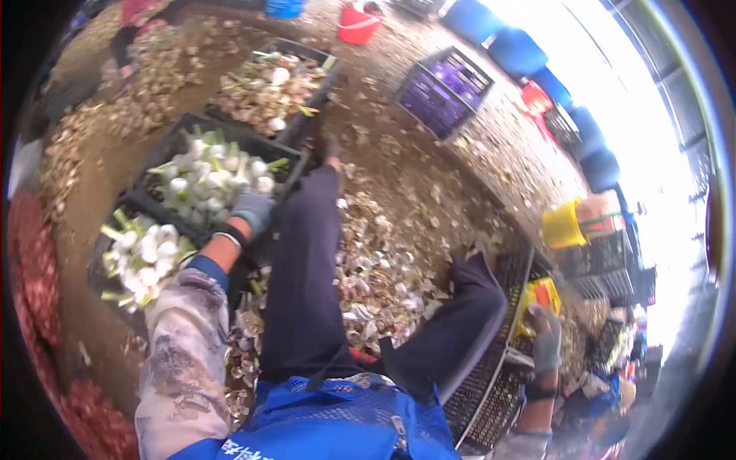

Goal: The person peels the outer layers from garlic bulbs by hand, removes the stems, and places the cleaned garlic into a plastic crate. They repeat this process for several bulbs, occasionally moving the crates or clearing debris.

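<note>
My left hand (254, 210), in a grey glove, reaches over the right edge of a black crate of white garlic bulbs (211, 172) with green stems. Its fingertips are at the bulbs, and I cannot make out whether they grip one. Off to the right, my right hand (545, 341), also gloved, is raised beside a yellow bag or container (543, 294). Its fingers are bent and apart, with nothing visible in them. Another pile of white garlic (146, 257) lies in a crate nearest my left forearm.
Beyond the white garlic stands a crate of browner garlic (276, 86). Loose peelings and bulbs (376, 261) cover the ground between my legs. Black crates (491, 391) sit by my right leg. Further off are a purple-lined crate (445, 92), a yellow bucket (563, 225) and a red bucket (358, 24).
</note>
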`<state>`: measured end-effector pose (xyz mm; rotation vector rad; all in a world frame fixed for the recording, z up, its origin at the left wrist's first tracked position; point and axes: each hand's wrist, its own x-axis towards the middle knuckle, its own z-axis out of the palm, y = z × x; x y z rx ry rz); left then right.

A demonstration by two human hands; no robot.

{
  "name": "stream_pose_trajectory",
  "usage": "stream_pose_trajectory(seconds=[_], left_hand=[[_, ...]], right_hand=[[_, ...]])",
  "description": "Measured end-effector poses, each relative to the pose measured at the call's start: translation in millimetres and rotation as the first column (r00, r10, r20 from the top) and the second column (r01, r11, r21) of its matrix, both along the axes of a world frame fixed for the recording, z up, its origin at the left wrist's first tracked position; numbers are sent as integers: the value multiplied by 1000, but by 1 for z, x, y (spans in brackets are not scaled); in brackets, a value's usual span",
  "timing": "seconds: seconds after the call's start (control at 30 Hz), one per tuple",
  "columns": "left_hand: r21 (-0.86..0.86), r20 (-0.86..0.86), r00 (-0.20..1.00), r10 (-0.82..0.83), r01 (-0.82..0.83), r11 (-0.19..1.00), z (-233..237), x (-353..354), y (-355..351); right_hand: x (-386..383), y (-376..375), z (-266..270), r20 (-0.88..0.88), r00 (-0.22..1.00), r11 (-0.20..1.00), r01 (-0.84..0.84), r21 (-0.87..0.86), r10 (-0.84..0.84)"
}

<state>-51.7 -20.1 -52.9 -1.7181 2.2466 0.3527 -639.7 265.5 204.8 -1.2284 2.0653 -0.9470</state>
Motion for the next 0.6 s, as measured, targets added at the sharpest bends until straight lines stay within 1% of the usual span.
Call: stream_pose_trajectory(seconds=[0.03,0.07,0.1,0.13,0.2,0.23,0.27,0.3,0.33,0.37,0.4,0.47,0.5,0.53,0.57,0.6], left_hand=[[-20,-42,998,54,-55,998,11,-3,14],[-42,-84,991,102,-105,994,9,-2,26],[-264,-74,995,71,-88,961,-17,4,41],[-472,-54,998,38,-59,879,-40,6,57],[-532,-155,986,56,-131,837,-29,-3,83],[-402,-296,943,150,-266,876,-30,-5,90],[-253,-420,872,253,-380,890,-33,-6,90],[-188,-370,878,303,-391,901,-39,-6,82],[-113,-316,882,349,-400,909,-31,-9,73],[-62,-360,860,363,-410,910,-25,-9,69],[-43,-352,861,369,-408,912,-28,-8,62],[-42,-369,869,330,-371,928,-15,-5,60],[-25,-356,874,329,-361,932,-10,-4,57],[-4,-338,882,328,-349,937,-11,-3,55],[-138,-365,892,268,-336,932,-20,-3,57],[-139,-336,902,270,-331,933,-18,-3,56]], right_hand=[[-4,12,-5,66,998,999,2,-47,2],[1,18,-6,90,992,991,-80,-110,91],[8,17,2,107,979,973,-151,-175,171],[26,7,15,149,970,971,-166,-171,192],[40,-26,28,154,933,928,-285,-241,326],[55,-47,41,71,955,945,-272,-182,288],[67,-72,49,24,940,927,-332,-176,341],[79,-100,52,-22,920,905,-389,-169,392],[90,-129,51,-64,898,885,-440,-154,436],[99,-159,49,-4,913,911,-408,-49,409],[121,-192,48,23,868,868,-495,-37,496],[175,-251,40,88,745,749,-662,-27,661],[183,-287,13,189,706,713,-700,39,683],[202,-321,-15,297,626,642,-765,54,721],[225,-350,-43,406,542,567,-821,67,736],[246,-376,-72,503,460,496,-866,69,732]])
